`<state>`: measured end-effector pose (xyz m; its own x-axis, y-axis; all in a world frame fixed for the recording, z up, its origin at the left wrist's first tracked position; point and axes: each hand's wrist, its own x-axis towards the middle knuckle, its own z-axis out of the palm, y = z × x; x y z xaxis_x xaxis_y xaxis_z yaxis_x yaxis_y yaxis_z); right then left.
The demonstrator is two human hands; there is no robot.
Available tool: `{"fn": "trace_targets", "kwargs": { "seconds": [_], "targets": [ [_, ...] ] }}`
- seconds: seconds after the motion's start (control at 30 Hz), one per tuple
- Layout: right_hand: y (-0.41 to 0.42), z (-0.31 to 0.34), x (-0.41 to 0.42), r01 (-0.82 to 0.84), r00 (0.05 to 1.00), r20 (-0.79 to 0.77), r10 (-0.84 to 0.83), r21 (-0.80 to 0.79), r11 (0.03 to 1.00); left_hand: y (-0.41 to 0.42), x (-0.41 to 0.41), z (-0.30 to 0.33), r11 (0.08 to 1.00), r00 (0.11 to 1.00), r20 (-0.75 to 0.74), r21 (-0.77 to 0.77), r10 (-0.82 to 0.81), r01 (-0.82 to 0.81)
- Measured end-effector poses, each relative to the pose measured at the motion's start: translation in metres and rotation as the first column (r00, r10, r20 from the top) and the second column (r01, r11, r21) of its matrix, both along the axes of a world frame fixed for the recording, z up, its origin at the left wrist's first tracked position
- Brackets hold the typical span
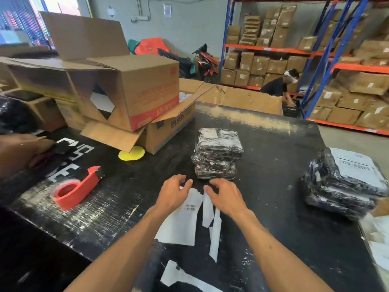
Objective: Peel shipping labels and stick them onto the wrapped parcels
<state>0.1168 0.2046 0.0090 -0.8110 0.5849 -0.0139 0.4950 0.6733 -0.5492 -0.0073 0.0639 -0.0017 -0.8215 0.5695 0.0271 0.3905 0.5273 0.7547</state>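
Observation:
A white shipping label sheet point(181, 226) with a small barcode lies on the black table in front of me. My left hand point(174, 193) sits over its top edge, fingers curled and pinching the paper. My right hand point(226, 198) is beside it, its curled fingertips pinching the top of a narrow white backing strip point(208, 210). A second strip point(215, 237) lies below that. Just beyond my hands stands a stack of parcels point(217, 153) in black wrap. At the right is another parcel stack point(341, 186) with a barcode label point(355, 167) on top.
A red tape dispenser point(77, 187) lies at the left, and another person's hand point(21, 153) is at the far left edge. Open cardboard boxes point(130, 91) crowd the table's back left, beside a yellow disc point(131, 153). More white paper point(179, 275) lies near me. A person point(277, 86) crouches by the shelves.

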Motion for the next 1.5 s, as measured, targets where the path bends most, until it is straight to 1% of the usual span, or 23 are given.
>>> {"fn": "trace_targets", "kwargs": {
  "seconds": [0.07,0.13,0.2,0.23,0.3,0.37,0.47,0.57,0.63,0.7,0.77,0.83,0.9,0.93,1.03,1.13,1.23,1.4,1.43,1.47,1.5],
  "targets": [
    [-0.019,-0.008,-0.007,0.006,0.996,0.087,-0.004,-0.023,1.0,-0.018,-0.001,-0.006,0.999,1.0,0.001,-0.038,0.018,-0.018],
    [-0.034,-0.017,-0.013,0.065,0.976,0.211,-0.055,-0.044,0.997,-0.031,0.001,-0.012,0.998,0.999,0.022,-0.06,0.029,-0.028],
    [-0.043,-0.028,-0.017,0.149,0.956,0.271,-0.113,-0.114,0.982,-0.04,0.005,-0.017,0.997,0.999,0.034,-0.075,0.025,-0.022],
    [-0.046,-0.033,-0.018,0.192,0.954,0.264,-0.142,-0.175,0.966,-0.043,0.006,-0.019,0.997,0.999,0.029,-0.082,0.015,-0.012],
    [-0.049,-0.037,-0.02,0.268,0.957,0.194,-0.214,-0.318,0.91,-0.048,0.008,-0.023,0.995,1.0,0.025,-0.095,-0.001,0.003],
    [-0.051,-0.035,-0.019,0.317,0.948,0.133,-0.288,-0.39,0.865,-0.052,0.008,-0.025,0.994,1.0,0.021,-0.102,-0.022,0.024],
    [-0.051,-0.029,-0.012,0.346,0.938,0.125,-0.323,-0.366,0.864,-0.058,0.01,-0.026,0.992,0.999,0.011,-0.112,-0.048,0.049],
    [-0.051,-0.021,-0.006,0.328,0.945,0.122,-0.305,-0.363,0.872,-0.063,0.013,-0.023,0.99,0.998,-0.002,-0.123,-0.069,0.068],
    [-0.049,-0.013,-0.004,0.331,0.943,0.087,-0.322,-0.371,0.868,-0.064,0.013,-0.02,0.991,0.997,-0.009,-0.113,-0.075,0.073],
    [-0.044,-0.003,-0.003,0.345,0.928,0.022,-0.371,-0.422,0.839,-0.062,0.015,-0.016,0.995,0.998,-0.017,-0.073,-0.068,0.066],
    [-0.038,0.008,-0.001,0.317,0.912,-0.059,-0.405,-0.524,0.79,-0.057,0.019,-0.009,0.999,0.999,0.041,0.022,-0.029,0.028],
    [-0.032,0.019,0.002,0.272,0.897,-0.117,-0.426,-0.615,0.74,-0.051,0.022,0.001,0.986,0.974,0.225,0.167,-0.012,-0.026],
    [-0.027,0.03,0.002,0.241,0.871,-0.16,-0.464,-0.684,0.688,-0.046,0.022,0.011,0.948,0.905,0.421,0.309,-0.065,-0.075],
    [-0.025,0.034,0.002,0.226,0.863,-0.174,-0.474,-0.706,0.671,-0.043,0.021,0.014,0.927,0.88,0.467,0.362,-0.086,-0.102],
    [-0.026,0.042,0.006,0.163,0.89,-0.171,-0.422,-0.746,0.646,-0.037,0.015,0.027,0.838,0.865,0.495,0.504,-0.079,-0.212],
    [-0.031,0.034,0.018,0.074,0.94,-0.152,-0.305,-0.784,0.617,-0.032,0.007,0.04,0.74,0.854,0.517,0.595,-0.054,-0.314],
    [-0.037,0.025,0.028,-0.005,0.948,-0.196,-0.251,-0.798,0.603,-0.027,0.0,0.044,0.7,0.848,0.529,0.611,-0.012,-0.371],
    [-0.038,0.026,0.028,-0.083,0.901,-0.323,-0.291,-0.784,0.615,-0.024,0.004,0.048,0.713,0.836,0.549,0.583,0.009,-0.391],
    [-0.038,0.028,0.028,-0.089,0.896,-0.336,-0.289,-0.776,0.625,-0.023,0.005,0.047,0.739,0.841,0.54,0.553,0.036,-0.386],
    [-0.038,0.029,0.027,-0.097,0.891,-0.35,-0.288,-0.768,0.634,-0.023,0.005,0.046,0.786,0.867,0.49,0.5,0.091,-0.365],
    [-0.037,0.03,0.026,-0.101,0.886,-0.363,-0.289,-0.76,0.642,-0.023,0.005,0.045,0.839,0.906,0.394,0.433,0.153,-0.33]
  ]
}}
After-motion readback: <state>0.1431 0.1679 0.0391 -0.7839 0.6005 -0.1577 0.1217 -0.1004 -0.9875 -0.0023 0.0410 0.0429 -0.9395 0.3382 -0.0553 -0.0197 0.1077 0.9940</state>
